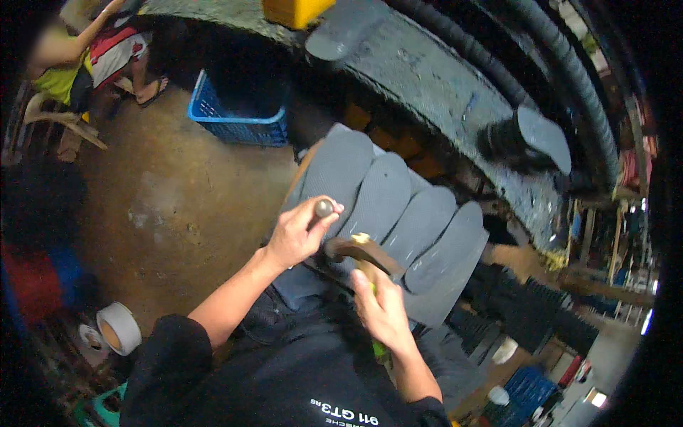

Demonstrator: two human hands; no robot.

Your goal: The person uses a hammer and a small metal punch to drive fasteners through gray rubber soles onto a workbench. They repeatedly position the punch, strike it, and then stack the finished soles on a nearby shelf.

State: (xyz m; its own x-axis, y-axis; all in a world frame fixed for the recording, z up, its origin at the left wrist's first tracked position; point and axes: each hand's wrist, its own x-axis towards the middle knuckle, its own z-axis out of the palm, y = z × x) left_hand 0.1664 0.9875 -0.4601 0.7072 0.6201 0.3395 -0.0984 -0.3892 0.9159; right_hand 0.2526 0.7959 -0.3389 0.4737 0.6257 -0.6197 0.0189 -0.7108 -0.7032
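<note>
My left hand (295,238) is closed around a metal punch (324,208), its round top end facing up. The punch stands over the lower part of several grey, sole-shaped foam pieces (420,217), which lie side by side on a grey sheet (435,302). The punch's lower tip is hidden by the hand. In my right hand (382,306) is a hammer, gripped by its yellow-green handle (377,349). The brown metal hammer head (366,256) is just right of my left hand, above the soles and apart from the punch.
A blue plastic basket (238,129) sits on the floor ahead. A long grey bench (434,85) crosses the far side, bearing a stack of soles (542,135) and a yellow block (295,11). Another person (78,71) sits far left. Tape rolls (119,329) lie near left; dark stacks (530,313) right.
</note>
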